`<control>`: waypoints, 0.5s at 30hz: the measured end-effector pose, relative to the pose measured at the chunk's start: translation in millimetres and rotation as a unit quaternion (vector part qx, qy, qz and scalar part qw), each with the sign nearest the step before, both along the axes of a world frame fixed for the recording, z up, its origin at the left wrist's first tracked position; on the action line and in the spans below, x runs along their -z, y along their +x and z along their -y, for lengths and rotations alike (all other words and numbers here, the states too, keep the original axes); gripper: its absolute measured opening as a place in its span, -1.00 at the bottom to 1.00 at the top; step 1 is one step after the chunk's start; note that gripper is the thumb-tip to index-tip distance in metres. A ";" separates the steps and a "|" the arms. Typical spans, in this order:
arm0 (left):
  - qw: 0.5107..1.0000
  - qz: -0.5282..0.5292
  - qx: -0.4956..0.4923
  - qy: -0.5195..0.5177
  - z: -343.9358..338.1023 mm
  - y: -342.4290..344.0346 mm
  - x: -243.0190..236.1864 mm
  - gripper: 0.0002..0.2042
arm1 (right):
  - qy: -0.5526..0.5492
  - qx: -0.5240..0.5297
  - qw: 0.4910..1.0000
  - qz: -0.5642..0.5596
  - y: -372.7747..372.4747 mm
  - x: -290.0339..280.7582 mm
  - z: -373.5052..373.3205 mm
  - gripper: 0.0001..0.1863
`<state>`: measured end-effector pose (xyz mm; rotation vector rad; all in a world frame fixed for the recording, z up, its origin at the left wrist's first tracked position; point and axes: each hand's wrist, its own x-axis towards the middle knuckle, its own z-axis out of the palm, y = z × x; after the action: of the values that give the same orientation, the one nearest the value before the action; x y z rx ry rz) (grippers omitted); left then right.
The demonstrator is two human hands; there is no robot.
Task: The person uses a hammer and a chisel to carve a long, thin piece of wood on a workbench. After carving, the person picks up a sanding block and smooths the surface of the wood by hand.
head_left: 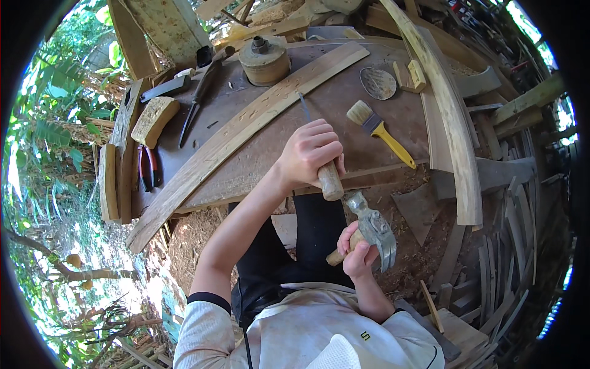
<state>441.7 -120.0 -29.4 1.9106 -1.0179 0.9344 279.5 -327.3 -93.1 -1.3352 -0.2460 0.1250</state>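
My left hand [312,152] is wrapped round the wooden handle of a chisel [330,183]. The chisel's narrow metal blade points away from me, and its tip meets the near edge of a long wooden plank [246,125]. Several small cuts mark the plank, which lies slantwise across the worktable [264,167]. In my right hand [358,252] is a claw hammer [374,226], gripped by its wooden handle close to the head. The hammer's striking face is just below the butt of the chisel handle; whether they touch I cannot tell.
A paintbrush [386,138] with a yellow handle and a metal spoon-shaped piece [378,83] lie right of the plank. Pliers [148,166], a long knife [196,101] and a wood block [155,120] are at left. A round container [264,61] stands behind; a curved timber [452,117] rises at right.
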 end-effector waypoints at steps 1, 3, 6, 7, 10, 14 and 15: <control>1.000 -0.006 -0.003 0.006 -0.5 -0.2 -0.2 -0.75 | -0.011 0.008 1.000 -0.002 -0.3 -3.3 -1.4 -0.30; 1.000 -0.017 -0.008 0.020 -2.7 -0.6 -0.6 -0.69 | 0.001 0.016 1.000 0.004 -1.3 -6.4 -2.7 -0.30; 1.000 -0.017 -0.022 -0.009 -2.7 0.5 -1.3 -0.70 | -0.035 0.012 0.998 0.057 -0.8 -4.5 4.0 -0.30; 0.999 -0.017 -0.033 -0.016 -2.9 0.5 -0.6 -0.70 | -0.040 0.015 0.996 0.081 -0.2 -6.8 4.3 -0.35; 0.997 -0.014 -0.059 -0.036 -2.2 0.5 0.6 -0.71 | -0.042 0.042 0.987 0.146 -0.6 -16.6 6.4 -0.50; 0.997 -0.004 -0.054 -0.055 0.3 2.5 -0.1 -0.74 | -0.062 0.080 0.972 0.213 -5.1 -18.7 8.5 -0.54; 0.997 0.000 -0.048 -0.059 1.2 3.0 -0.3 -0.75 | -0.030 0.082 0.971 0.222 -4.3 -17.6 6.3 -0.56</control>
<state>444.7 -121.1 -29.1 1.8742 -0.8577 1.0260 275.2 -333.6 -75.4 -1.4277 -0.5092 -0.3123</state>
